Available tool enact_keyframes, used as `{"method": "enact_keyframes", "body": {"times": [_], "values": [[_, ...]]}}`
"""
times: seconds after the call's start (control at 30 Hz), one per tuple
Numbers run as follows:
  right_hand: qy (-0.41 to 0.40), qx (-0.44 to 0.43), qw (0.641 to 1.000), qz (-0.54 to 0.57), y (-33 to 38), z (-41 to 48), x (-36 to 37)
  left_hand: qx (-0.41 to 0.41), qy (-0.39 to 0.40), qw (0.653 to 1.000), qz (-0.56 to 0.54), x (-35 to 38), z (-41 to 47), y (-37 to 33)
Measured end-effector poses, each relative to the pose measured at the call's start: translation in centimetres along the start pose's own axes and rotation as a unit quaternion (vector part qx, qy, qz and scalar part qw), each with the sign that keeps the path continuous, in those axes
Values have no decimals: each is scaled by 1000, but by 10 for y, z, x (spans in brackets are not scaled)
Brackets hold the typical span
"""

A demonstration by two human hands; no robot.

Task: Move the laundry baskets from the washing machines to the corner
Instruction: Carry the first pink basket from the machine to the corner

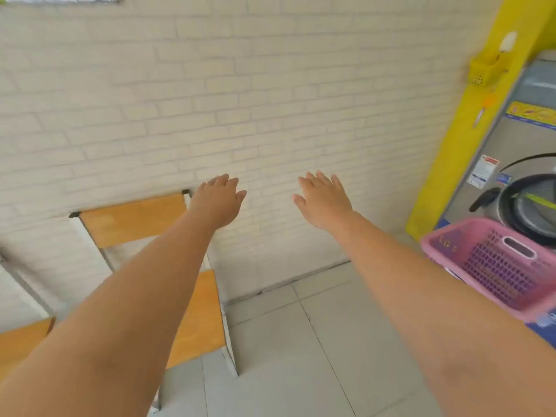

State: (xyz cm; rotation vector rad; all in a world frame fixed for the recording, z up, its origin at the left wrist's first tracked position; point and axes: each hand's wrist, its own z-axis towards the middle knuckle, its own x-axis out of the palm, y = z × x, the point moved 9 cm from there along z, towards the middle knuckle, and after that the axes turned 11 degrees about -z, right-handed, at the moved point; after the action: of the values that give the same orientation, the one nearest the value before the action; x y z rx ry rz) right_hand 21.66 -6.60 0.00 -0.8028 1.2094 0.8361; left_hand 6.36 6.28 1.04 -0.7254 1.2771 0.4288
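Observation:
A pink plastic laundry basket (493, 263) with slotted walls and an oval handle hole stands at the right edge, in front of a grey washing machine (523, 152) with a round door. It seems to rest on something blue, mostly hidden. My left hand (218, 200) and my right hand (323, 200) are stretched out ahead toward the brick wall, fingers apart, holding nothing. Both hands are well left of the basket and touch nothing.
A wooden chair (135, 221) with a metal frame stands against the cream brick wall (240, 85), under my left arm. Another wooden seat (21, 341) shows at the lower left. A yellow pillar (469, 130) with a small yellow basket (484, 70) borders the machine. Grey floor tiles (301, 341) lie below.

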Motion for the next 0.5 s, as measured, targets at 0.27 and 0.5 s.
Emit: {"method": "enact_keyframes", "body": {"times": [0.27,0.5], "values": [[79,103,992,-7,-102,-86,86,94,100,990,-17,109,-6,-101],[116,199,973,19,-194,-173,150,167,167,971,-41,203,-24,-202]]}}
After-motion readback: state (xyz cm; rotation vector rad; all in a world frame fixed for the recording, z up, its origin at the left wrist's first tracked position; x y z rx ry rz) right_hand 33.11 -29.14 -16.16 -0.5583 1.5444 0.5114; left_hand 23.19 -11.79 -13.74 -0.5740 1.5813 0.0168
